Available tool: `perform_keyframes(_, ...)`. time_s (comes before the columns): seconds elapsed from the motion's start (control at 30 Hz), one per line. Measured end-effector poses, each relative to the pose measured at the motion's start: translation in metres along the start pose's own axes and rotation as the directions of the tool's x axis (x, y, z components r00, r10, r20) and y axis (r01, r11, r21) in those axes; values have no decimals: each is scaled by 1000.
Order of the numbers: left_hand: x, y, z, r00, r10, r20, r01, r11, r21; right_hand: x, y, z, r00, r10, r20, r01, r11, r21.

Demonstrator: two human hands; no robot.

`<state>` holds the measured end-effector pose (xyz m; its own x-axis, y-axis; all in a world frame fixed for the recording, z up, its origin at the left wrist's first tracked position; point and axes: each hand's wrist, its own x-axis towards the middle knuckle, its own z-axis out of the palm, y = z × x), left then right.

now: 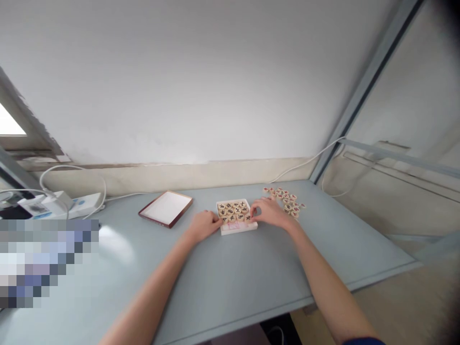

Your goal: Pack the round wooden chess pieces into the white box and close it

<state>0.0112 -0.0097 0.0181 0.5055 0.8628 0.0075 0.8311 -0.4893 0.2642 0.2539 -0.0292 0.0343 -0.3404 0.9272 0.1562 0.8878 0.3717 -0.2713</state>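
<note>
A white box (239, 229) sits in the middle of the desk, holding several round Chinese chess pieces (230, 211) with dark characters, laid in rows. Its near strip shows bare floor with pink markings. At the box's left wall, my left hand (205, 225) grips the edge with thumb and curled fingers. My right hand (269, 212) is over the right side, thumb and fingertips pinched at a piece (247, 217) at the end of the nearest row; the fingers partly cover it. Loose Chinese chess pieces (287, 197), mostly with red characters, lie scattered beyond my right hand.
A dark-red-edged lid (166, 209) with white inside lies to the left. White power strips (84, 205) and cables are at the far left, near a blurred-out patch (43, 261). A wall stands behind the grey desk (237, 282); a metal post (345, 124) rises at right.
</note>
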Motion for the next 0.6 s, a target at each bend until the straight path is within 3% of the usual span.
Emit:
perform_keyframes(0.17, 2, -2, 4, 999, -32, 0, 32, 999, 5, 4, -3, -1, 1000, 26, -14, -26, 1000, -7)
perform_keyframes(0.37, 1, 0, 5, 995, -96, -26, 96, 995, 19, -18, 17, -37, 970, 174, -169, -183, 982, -38)
perform_keyframes(0.53, 3, 2, 11, 981, -160, -108, 164, 986, 38, -55, 45, -34, 970, 241, 34, -235, 965, -113)
perform_keyframes(0.6, 5, 1, 15, 976, -179, -123, 183, 983, 25, -66, 51, -25, 970, 238, 48, -230, 964, -132)
